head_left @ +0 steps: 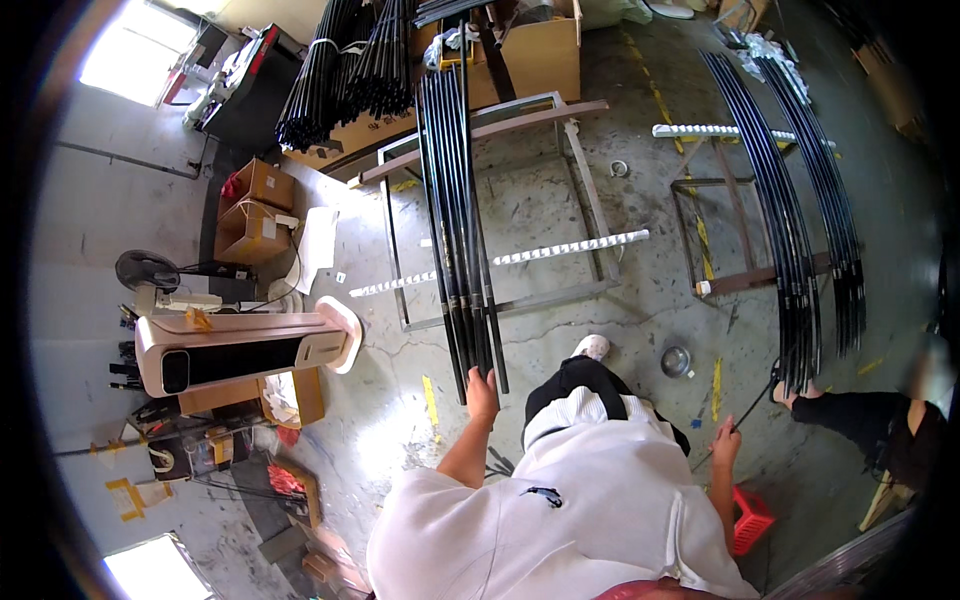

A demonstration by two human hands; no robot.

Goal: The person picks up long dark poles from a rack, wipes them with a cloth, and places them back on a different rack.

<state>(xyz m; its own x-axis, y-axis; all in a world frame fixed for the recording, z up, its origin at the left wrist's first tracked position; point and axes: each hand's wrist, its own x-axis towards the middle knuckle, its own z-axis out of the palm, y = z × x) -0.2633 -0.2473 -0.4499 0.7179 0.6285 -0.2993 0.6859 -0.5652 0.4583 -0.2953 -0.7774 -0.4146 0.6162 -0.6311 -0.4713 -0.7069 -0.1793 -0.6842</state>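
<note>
A row of long black rods (455, 200) lies side by side across a metal frame, their near ends pointing toward me. My left hand (482, 395) is at those near ends, its fingers closed around one or more rods; the exact number is hidden. Off to the right, my right hand (723, 443) grips a thin dark rod (752, 403) that slants up toward the second stand. Beyond the rod's upper end, two more groups of black rods (780, 220) rest on that stand.
The metal frame (592, 190) carries a white-wrapped bar (572, 248). A metal bowl (676, 361) sits on the floor near my foot. Beside my right arm is a red basket (750, 520). Another person's leg (840, 415) is at right. Bundled rods (345, 75) lie at the back.
</note>
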